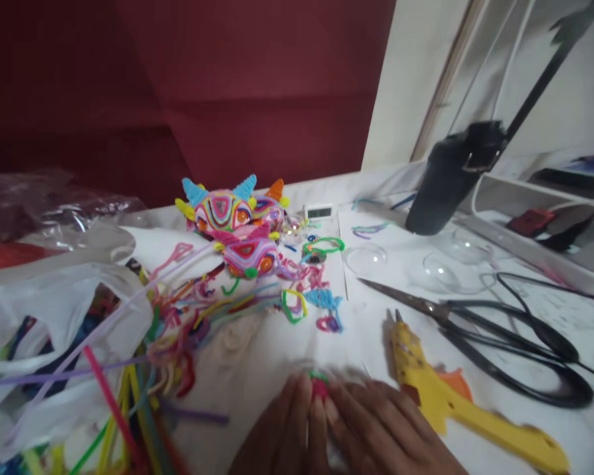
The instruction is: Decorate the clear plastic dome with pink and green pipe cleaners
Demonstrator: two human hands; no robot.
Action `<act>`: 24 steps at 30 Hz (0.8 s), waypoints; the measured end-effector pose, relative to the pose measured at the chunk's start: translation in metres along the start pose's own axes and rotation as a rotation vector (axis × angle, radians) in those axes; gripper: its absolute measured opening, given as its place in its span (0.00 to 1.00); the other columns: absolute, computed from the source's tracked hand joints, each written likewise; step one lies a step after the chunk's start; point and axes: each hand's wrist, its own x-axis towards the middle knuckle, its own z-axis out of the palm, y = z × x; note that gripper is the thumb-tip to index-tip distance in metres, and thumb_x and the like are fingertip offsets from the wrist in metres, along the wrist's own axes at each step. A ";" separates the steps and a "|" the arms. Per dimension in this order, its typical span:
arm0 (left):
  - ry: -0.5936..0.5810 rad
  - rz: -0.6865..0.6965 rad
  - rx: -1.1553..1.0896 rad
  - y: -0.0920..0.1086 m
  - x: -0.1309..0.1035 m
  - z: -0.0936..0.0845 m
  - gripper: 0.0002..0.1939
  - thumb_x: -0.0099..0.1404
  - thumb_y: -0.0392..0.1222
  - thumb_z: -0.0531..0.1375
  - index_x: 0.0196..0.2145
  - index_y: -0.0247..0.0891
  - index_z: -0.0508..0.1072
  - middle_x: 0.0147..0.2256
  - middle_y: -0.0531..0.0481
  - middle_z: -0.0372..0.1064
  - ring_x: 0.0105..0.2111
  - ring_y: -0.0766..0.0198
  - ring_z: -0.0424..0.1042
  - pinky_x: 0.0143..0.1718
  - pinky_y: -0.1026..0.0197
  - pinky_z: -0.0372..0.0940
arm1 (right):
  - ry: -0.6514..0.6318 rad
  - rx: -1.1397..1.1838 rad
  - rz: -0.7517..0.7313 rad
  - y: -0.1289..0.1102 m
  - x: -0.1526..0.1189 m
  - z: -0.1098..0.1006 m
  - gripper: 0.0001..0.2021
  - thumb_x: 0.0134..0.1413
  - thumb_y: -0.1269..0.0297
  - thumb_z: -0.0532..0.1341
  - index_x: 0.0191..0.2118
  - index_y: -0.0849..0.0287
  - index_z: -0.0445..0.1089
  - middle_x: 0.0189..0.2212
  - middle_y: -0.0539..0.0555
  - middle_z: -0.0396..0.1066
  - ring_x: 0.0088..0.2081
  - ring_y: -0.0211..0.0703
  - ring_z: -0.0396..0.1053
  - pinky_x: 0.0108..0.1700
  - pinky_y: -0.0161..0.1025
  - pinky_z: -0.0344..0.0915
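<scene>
Close to the near edge of the view, my left hand (276, 429) and my right hand (389, 425) meet with their fingers bent together. Between the fingertips shows a small pink piece with a green edge (319, 388), perhaps of fuzzy pipe cleaner; most of it is covered and a little blurred. Both hands are closed on it, low over the white table (257, 382). Beyond them lie a blue coiled pipe-cleaner cone (321, 299) and a yellow, green and red pipe-cleaner loop (294, 307). A yellow hot glue gun (450, 402) rests beside my right hand.
Large black-handled scissors (440, 310) lie to the right, near clear plastic domes (366, 260). Pipe-cleaner animal heads (250, 254) and a small digital display (319, 212) sit at the back. Loose pipe cleaners (123, 396) spread across the left. A black cylindrical case (435, 188) stands back right.
</scene>
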 end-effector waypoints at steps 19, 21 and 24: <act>-0.301 0.021 -0.325 -0.017 0.033 -0.034 0.16 0.69 0.34 0.55 0.51 0.21 0.68 0.50 0.29 0.69 0.53 0.45 0.68 0.49 0.48 0.69 | -0.028 0.253 0.155 -0.006 0.011 -0.032 0.15 0.61 0.73 0.56 0.51 0.74 0.68 0.44 0.68 0.74 0.46 0.57 0.70 0.47 0.55 0.69; -0.285 -0.010 -0.384 -0.019 0.034 -0.033 0.15 0.68 0.33 0.55 0.50 0.22 0.68 0.50 0.31 0.70 0.53 0.46 0.68 0.50 0.47 0.68 | -0.026 0.287 0.168 -0.005 0.012 -0.031 0.12 0.60 0.74 0.56 0.48 0.73 0.69 0.40 0.67 0.74 0.42 0.56 0.70 0.42 0.54 0.70; -0.296 -0.064 -0.484 -0.022 0.036 -0.032 0.16 0.67 0.32 0.55 0.52 0.25 0.68 0.49 0.34 0.70 0.53 0.49 0.67 0.51 0.47 0.66 | -0.015 0.315 0.172 -0.003 0.013 -0.030 0.10 0.61 0.74 0.55 0.44 0.72 0.71 0.35 0.65 0.73 0.37 0.52 0.70 0.38 0.51 0.70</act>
